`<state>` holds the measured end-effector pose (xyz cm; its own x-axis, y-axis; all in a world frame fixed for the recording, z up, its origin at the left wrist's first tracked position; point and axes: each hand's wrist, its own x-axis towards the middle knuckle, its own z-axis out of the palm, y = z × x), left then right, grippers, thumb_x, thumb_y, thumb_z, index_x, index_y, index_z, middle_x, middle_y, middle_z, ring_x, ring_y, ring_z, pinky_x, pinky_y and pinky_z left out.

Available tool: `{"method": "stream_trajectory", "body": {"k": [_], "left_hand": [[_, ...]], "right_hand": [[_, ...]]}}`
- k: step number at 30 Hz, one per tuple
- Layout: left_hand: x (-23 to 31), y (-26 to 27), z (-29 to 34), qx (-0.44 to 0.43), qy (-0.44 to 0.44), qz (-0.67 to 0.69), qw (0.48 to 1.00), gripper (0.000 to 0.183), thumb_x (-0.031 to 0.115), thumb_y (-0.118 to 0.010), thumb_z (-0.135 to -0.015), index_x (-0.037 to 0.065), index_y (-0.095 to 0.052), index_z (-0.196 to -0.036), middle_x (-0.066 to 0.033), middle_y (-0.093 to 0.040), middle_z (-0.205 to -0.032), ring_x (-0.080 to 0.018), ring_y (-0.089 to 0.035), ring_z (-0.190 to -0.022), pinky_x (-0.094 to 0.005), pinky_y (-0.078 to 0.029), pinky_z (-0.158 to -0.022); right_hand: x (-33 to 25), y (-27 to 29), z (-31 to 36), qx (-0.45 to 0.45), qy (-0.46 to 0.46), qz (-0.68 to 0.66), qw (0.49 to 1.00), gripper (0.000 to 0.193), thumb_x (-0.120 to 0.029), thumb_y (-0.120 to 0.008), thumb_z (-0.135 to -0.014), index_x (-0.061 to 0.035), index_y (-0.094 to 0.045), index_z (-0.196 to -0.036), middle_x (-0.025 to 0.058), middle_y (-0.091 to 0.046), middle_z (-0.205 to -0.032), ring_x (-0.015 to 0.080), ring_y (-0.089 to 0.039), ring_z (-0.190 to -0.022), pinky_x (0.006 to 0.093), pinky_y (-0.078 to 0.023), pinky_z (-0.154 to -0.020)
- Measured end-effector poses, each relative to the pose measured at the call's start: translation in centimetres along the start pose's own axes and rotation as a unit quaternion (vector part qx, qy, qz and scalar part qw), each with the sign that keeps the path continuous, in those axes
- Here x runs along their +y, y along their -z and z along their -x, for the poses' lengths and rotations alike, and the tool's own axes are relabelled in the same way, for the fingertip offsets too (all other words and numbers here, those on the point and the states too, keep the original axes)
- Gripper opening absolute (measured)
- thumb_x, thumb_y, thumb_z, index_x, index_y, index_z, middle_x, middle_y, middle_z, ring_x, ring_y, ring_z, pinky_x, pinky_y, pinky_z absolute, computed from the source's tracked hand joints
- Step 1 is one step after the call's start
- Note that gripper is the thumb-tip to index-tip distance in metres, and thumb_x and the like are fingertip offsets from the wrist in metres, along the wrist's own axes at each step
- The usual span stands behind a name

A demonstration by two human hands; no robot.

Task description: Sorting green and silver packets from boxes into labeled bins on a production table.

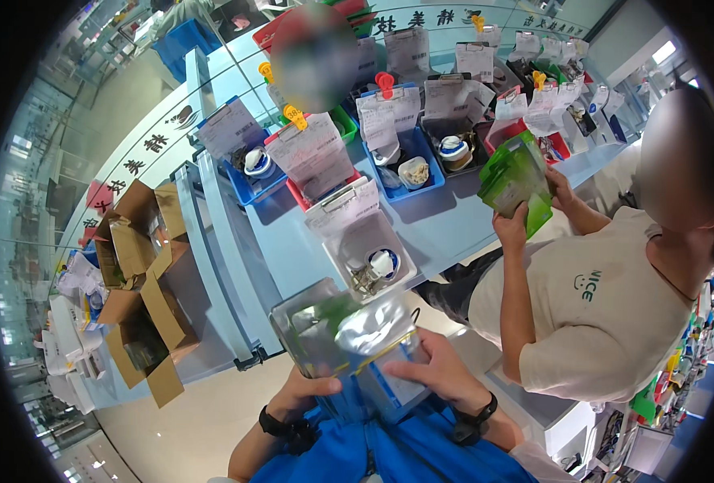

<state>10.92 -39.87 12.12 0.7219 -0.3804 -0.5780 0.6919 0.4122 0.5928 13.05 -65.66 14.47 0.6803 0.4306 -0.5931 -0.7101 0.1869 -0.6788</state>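
Observation:
In front of my chest, my left hand is closed on the lower edge of a clear plastic pouch that shows some green. My right hand grips a shiny silver pouch, thumb lying across its front. The two pouches overlap, and glare hides what is inside them. Just beyond them stands a white tray holding a round white-and-blue tub and small metallic parts, with a clipboard of paper at its far edge.
Blue, red and black trays with clipped papers line the light-blue table. At left are open cardboard boxes and a metal rail. On the right, a co-worker holds green packets.

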Motion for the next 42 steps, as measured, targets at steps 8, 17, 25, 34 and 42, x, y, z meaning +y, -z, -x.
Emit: {"method": "stream_trajectory", "body": {"k": [8,17,25,34,42], "left_hand": [[0.2,-1.1,-0.6,0.076,0.019,-0.054,0.995,0.048,0.020,-0.065,-0.077,-0.008,-0.064,-0.117,-0.0195,-0.070,-0.105,-0.0279,-0.067,-0.098,-0.0394,-0.054,-0.085],[-0.6,0.7,2.0,-0.109,0.033,0.046,0.992,0.064,0.016,-0.058,-0.078,-0.011,-0.050,-0.135,-0.0274,-0.060,-0.130,-0.0386,-0.062,-0.116,-0.0444,-0.050,-0.102],[-3.8,-3.1,4.5,-0.158,0.056,0.014,0.986,0.064,0.015,-0.054,-0.077,-0.010,-0.050,-0.135,-0.0241,-0.060,-0.131,-0.0378,-0.060,-0.119,-0.0443,-0.048,-0.103],[-15.6,-9.1,10.7,-0.322,-0.028,-0.235,0.917,0.032,0.012,-0.075,-0.088,0.001,-0.066,-0.116,-0.0068,-0.068,-0.113,-0.0160,-0.064,-0.101,-0.0336,-0.053,-0.083],[-32.0,-26.1,11.7,-0.377,0.089,-0.336,0.859,0.038,0.011,-0.071,-0.091,0.002,-0.060,-0.126,-0.0041,-0.065,-0.117,-0.0103,-0.059,-0.103,-0.0282,-0.050,-0.086]], "right_hand": [[0.6,1.9,2.1,0.164,0.109,-0.151,0.969,0.047,-0.014,-0.071,-0.089,-0.0002,-0.053,-0.131,0.0092,-0.066,-0.120,0.0165,-0.064,-0.107,0.0315,-0.052,-0.094],[5.8,-3.1,8.2,0.338,0.223,-0.153,0.901,0.042,-0.029,-0.062,-0.096,0.0044,-0.050,-0.119,0.0156,-0.063,-0.079,0.0184,-0.063,-0.061,0.0288,-0.053,-0.055],[11.6,-4.8,15.5,0.374,0.271,-0.172,0.870,0.051,-0.033,-0.065,-0.092,0.0059,-0.048,-0.122,0.0168,-0.062,-0.078,0.0195,-0.061,-0.060,0.0300,-0.054,-0.053],[20.3,-0.9,29.0,0.276,0.300,-0.233,0.883,0.073,-0.006,-0.086,-0.061,0.0070,-0.056,-0.126,0.0132,-0.071,-0.109,0.0206,-0.071,-0.091,0.0342,-0.057,-0.085],[30.2,10.2,43.9,0.324,0.258,-0.220,0.883,0.046,-0.001,-0.080,-0.075,0.0073,-0.062,-0.117,0.0145,-0.072,-0.108,0.0194,-0.070,-0.094,0.0341,-0.056,-0.086]]}}
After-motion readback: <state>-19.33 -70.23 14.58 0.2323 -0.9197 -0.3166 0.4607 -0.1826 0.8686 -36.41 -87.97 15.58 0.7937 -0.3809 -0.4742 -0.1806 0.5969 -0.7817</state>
